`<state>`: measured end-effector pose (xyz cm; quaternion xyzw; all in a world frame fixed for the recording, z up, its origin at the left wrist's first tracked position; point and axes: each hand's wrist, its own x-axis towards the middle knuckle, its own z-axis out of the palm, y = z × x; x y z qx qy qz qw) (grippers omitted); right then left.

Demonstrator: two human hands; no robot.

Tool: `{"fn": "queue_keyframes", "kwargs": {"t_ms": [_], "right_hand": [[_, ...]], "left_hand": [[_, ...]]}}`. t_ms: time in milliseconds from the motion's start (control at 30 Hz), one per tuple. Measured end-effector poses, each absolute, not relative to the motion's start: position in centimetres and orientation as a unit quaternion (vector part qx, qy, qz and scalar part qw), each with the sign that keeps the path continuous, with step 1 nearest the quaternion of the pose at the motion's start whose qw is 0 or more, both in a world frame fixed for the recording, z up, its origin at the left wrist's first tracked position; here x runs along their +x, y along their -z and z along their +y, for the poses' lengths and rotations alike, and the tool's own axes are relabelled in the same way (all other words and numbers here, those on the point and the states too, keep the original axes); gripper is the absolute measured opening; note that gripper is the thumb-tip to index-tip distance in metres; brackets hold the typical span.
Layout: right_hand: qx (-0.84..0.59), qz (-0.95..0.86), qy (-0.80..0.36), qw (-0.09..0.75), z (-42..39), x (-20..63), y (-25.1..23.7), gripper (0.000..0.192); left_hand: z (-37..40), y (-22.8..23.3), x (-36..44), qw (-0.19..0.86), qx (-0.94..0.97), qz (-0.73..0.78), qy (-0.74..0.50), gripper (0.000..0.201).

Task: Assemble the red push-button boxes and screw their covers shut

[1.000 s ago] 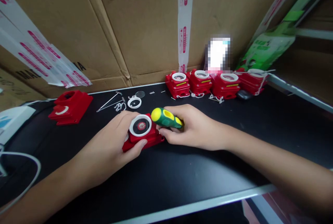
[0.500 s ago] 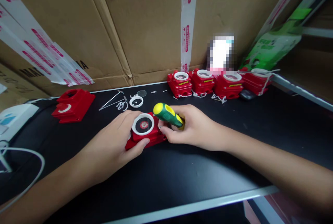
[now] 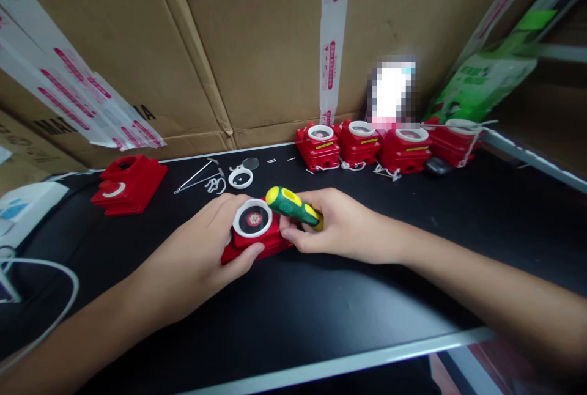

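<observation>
On the black table, my left hand [image 3: 197, 245] grips a red box [image 3: 245, 249] from its left side, thumb along the front. A white ring [image 3: 236, 224] frames the round, dark window on the box's top, with a small red-and-white disc inside. My right hand [image 3: 328, 224] is closed around a screwdriver with a green and yellow handle [image 3: 293, 206]. The handle slants up to the left, over the right side of the box. My right fingertips are at the box's right end. The screwdriver's tip is hidden by my fingers.
Several similar red boxes [image 3: 320, 151] with white rings and strings stand at the back right. Another red box [image 3: 131, 184] without a ring lies left. Between them are a loose white ring [image 3: 240, 178], a clear disc [image 3: 250, 163], metal rods [image 3: 195, 177] and small screws. Cardboard [image 3: 266, 46] stands behind.
The screwdriver's handle has tipped slightly left and down, and my right fingers have shifted a little at the box's right end. My left hand keeps its hold on the box.
</observation>
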<state>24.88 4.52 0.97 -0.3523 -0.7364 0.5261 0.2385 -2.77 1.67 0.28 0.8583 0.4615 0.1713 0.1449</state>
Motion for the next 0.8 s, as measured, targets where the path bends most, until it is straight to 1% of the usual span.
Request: {"fn": "queue_keyframes", "kwargs": {"t_ms": [67,133,200,267,400,467,533,600,800], "right_hand": [[-0.351,-0.745,-0.526,0.211,4.6,25.0,-1.2,0.017],[-0.354,-0.750,-0.519,0.209,4.8,25.2,-1.4,0.020],[-0.364,-0.741,-0.504,0.255,5.0,25.4,-1.6,0.021],[-0.372,-0.721,-0.486,0.324,5.1,25.6,-1.7,0.026],[-0.368,-0.722,-0.379,0.446,5.4,25.9,-1.7,0.030],[-0.356,-0.716,-0.356,0.485,5.4,26.0,-1.6,0.034],[-0.339,-0.692,-0.385,0.508,5.1,25.9,-1.7,0.041],[-0.323,-0.671,-0.418,0.520,4.7,25.9,-1.8,0.042],[-0.297,-0.648,-0.476,0.515,3.7,25.7,-2.1,0.044]], "left_hand": [[1.7,-0.3,-2.7,0.148,0.856,0.466,-0.169,0.049],[1.7,-0.3,-2.7,0.147,0.854,0.470,-0.167,0.051],[1.8,-0.3,-2.6,0.140,0.855,0.471,-0.167,0.052],[1.8,-0.3,-2.6,0.135,0.856,0.470,-0.167,0.052],[1.8,-0.3,-2.6,0.137,0.856,0.469,-0.166,0.054],[1.7,-0.3,-2.6,0.139,0.853,0.473,-0.169,0.055],[1.7,-0.2,-2.7,0.144,0.852,0.475,-0.166,0.056],[1.6,-0.2,-2.7,0.149,0.854,0.471,-0.165,0.056],[1.6,-0.3,-2.6,0.156,0.864,0.449,-0.169,0.055]]}}
